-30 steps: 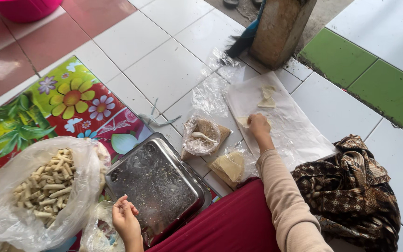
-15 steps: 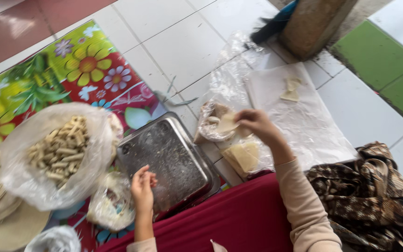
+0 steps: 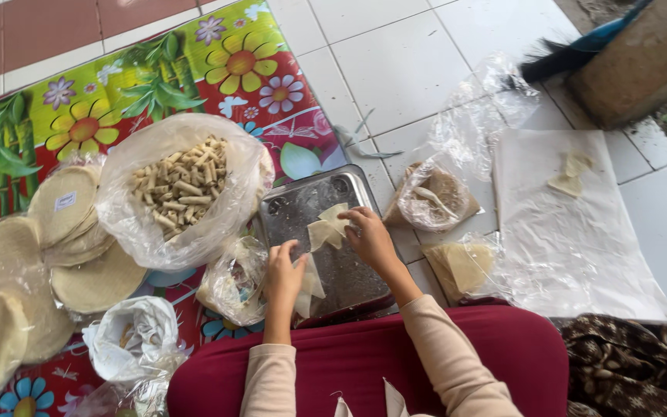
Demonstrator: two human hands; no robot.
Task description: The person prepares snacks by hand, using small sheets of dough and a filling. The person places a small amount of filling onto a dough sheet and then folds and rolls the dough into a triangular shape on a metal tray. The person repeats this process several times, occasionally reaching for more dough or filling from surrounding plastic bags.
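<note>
Pale wrapper sheet [image 3: 327, 229] on metal tray [image 3: 326, 232], pinched by right hand [image 3: 370, 238]. Left hand [image 3: 282, 276] fingers closed on another wrapper [image 3: 309, 283]. I judge wrapping midway: bag of finished rolls [image 3: 181, 185] full, stacked wrappers [image 3: 461, 266] left.

A metal tray [image 3: 303, 212] sits on the tiled floor [image 3: 395, 62] just past the person's red lap. The right hand [image 3: 370, 238] pinches a pale pastry sheet [image 3: 327, 228] lying on the tray, while the left hand [image 3: 281, 278] rests at the tray's near left edge on what looks like another thin sheet [image 3: 310, 287]. To the left, on a flowered mat [image 3: 117, 85], a clear bag of small rolled sticks [image 3: 179, 185] stands beside stacks of round wrappers [image 3: 63, 232]. To the right lie a bag of filling [image 3: 434, 201], a pile of cut wrappers [image 3: 461, 266] and a white sheet [image 3: 573, 232] bearing a few scraps.
</note>
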